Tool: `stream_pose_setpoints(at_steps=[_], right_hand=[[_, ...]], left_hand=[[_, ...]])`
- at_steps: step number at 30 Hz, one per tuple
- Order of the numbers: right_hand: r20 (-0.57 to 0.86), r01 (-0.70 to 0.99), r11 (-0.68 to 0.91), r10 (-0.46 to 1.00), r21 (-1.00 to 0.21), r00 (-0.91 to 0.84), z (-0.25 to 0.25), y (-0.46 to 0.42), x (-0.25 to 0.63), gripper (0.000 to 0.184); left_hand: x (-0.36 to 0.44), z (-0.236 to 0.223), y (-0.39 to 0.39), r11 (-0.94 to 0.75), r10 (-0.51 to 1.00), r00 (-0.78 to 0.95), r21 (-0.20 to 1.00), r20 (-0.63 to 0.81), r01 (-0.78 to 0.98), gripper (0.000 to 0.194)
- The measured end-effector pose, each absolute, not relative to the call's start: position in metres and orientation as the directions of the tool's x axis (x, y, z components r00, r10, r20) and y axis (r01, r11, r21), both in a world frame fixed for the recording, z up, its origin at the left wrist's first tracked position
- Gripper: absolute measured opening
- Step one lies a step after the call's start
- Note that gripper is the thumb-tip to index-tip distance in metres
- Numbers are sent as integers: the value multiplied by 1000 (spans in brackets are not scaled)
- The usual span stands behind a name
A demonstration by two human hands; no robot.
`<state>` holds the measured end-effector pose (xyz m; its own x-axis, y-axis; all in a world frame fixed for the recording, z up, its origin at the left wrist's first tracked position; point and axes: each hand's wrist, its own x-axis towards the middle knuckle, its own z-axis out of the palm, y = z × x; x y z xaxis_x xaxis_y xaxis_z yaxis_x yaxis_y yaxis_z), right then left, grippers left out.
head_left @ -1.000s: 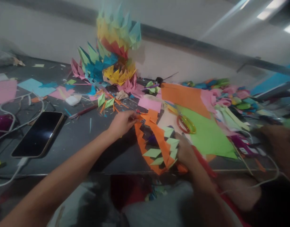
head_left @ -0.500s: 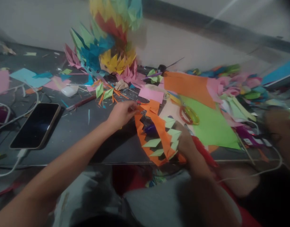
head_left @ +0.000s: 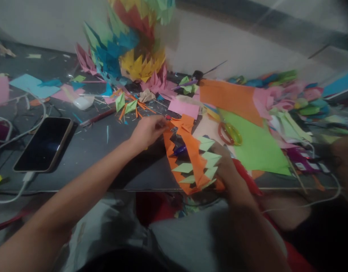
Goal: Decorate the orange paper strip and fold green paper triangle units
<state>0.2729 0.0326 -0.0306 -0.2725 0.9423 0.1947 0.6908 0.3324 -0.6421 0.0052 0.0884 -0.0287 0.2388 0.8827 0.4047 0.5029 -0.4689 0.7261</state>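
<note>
An orange and light-green folded-paper ring [head_left: 192, 160] lies at the front edge of the dark table [head_left: 111, 158]. My left hand [head_left: 148, 130] reaches across and pinches the ring's far orange end, fingers closed on it. My right hand [head_left: 226, 170] grips the ring's near right side, fingers wrapped round the green points. A purple pen [head_left: 178, 151] shows inside the ring.
A tall multicoloured paper sculpture [head_left: 128, 49] stands at the back. A phone [head_left: 43, 143] on a white cable lies at the left. Scissors [head_left: 230, 132] rest on green paper [head_left: 255, 145], beside an orange sheet [head_left: 227, 98]. Another person's hand [head_left: 344, 158] is at the right edge.
The view has tilted down slightly, so everything sits a little higher or lower in frame. Both hands keep their hold on the paper ring; it has barely moved.
</note>
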Motion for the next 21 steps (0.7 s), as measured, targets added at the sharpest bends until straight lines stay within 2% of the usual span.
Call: stream_pose_setpoints(at_steps=[3,6,10,14,21], right_hand=[[199,672,383,920,-634,-337,-26,32,272,18],[271,656,440,897,-613,-349,-23,30,270,12],[385,670,532,844,-518,-372,-24,30,272,6],[414,723,540,830,-431,-374,-24,30,278,3],[491,737,631,735,-241,-468,-16,35,286,20]], left_hand=[[5,-30,89,-477,879,248,723,408,499,6],[4,-31,89,-479,878,251,717,408,507,5],[4,-30,89,-487,873,256,711,415,508,5],[5,-30,88,-513,859,284,707,427,487,6],[5,-35,91,-522,853,280,707,440,477,9]])
